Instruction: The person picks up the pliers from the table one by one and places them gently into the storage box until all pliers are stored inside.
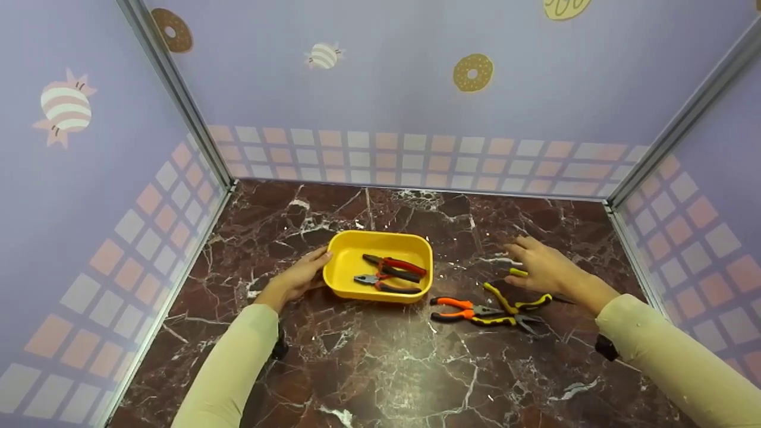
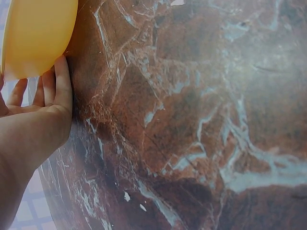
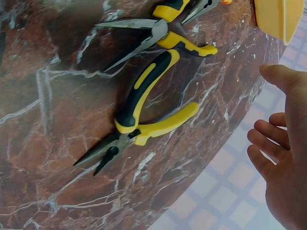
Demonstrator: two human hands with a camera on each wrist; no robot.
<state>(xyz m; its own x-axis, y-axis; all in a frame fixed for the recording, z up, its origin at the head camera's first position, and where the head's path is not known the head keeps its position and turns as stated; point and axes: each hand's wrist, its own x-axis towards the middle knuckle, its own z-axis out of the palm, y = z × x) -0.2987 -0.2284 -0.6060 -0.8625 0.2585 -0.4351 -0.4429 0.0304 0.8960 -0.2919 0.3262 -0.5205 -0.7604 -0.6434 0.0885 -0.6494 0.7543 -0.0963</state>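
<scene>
At the left end of a yellow plastic box [image 1: 380, 238], my left hand [image 1: 300, 273] grips the wall, thumb at the rim and fingers along the outside. Inside the box lie two pairs of pliers with red and black handles, one pair [image 1: 406, 265] behind the other [image 1: 398, 289]. My right hand [image 1: 544, 267] hovers over the tabletop with loosely bent fingers and holds nothing. Below it are long-nose pliers [image 3: 145, 88] with spread yellow and black handles. A second yellow and black pair [image 3: 159, 32] lies beside them, close to orange and black pliers [image 1: 456, 304].
The dark red marble-patterned tabletop [image 1: 392, 368] is enclosed by lilac panels [image 1: 392, 89] at the back and both sides. Metal rails [image 1: 178, 89] run along the corners of the panels.
</scene>
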